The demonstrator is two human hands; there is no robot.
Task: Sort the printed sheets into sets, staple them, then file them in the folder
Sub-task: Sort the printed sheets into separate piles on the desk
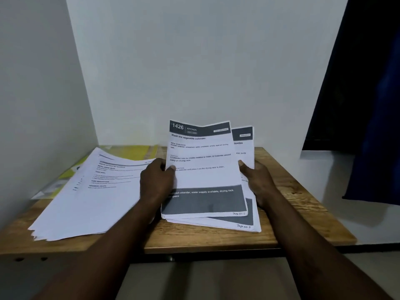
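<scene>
Wooden surface [292, 187] bears a loose stack [97, 202] at frame left; left hand [157, 182] and right hand [258, 180] each pinch an edge of the raised sheets [205, 176].

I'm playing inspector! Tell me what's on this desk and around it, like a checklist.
Surface: wooden table, bare grain showing at the right and front.
Job's things: held sheets, fanned and partly raised, top one headed 1426 Kitchen; loose pile of sheets at the left; yellow folder lying under that pile's far end; no stapler seen.
Clutter: nothing seen.
Grippers: left hand grips the held sheets' left edge, thumb on the front; right hand grips their right edge.
Cables: nothing seen.
Surroundings: white wall behind and to the left; dark blue curtain at the right.
</scene>
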